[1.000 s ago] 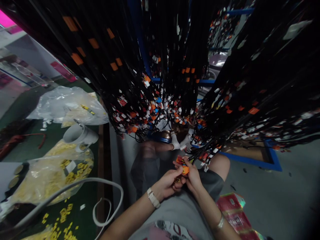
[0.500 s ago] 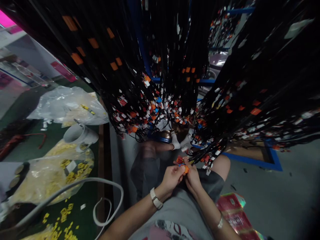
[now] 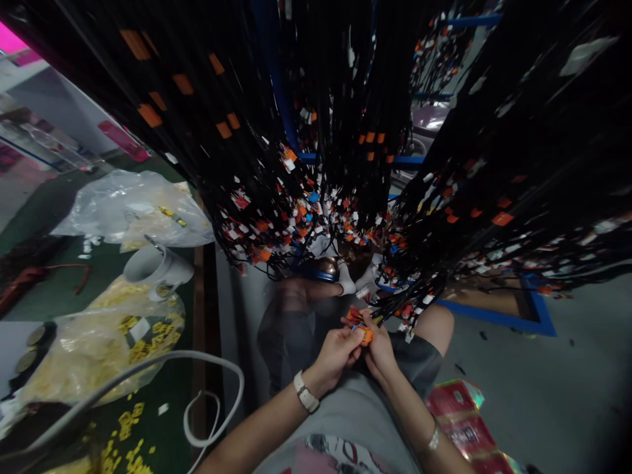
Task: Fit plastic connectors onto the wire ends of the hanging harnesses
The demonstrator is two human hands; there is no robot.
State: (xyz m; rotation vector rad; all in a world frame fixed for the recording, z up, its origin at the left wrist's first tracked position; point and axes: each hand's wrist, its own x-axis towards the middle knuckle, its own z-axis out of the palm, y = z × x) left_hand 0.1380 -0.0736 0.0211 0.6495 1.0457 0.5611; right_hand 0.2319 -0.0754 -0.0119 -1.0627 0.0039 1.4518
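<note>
Left hand [image 3: 338, 353] pinches a blocky orange plastic connector [image 3: 366, 336]; right hand [image 3: 380, 347], at three o'clock, curls its fingers around it.

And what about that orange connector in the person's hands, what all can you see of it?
The orange connector is a small, blocky piece, plastic by its look, with darker marks too fine to make out. It is held ahead of the grey shirt: the left hand's thumb lies against it, and the right hand seems to touch its other side. Red and yellow parts show just beyond; whether they join it is unclear.
</note>
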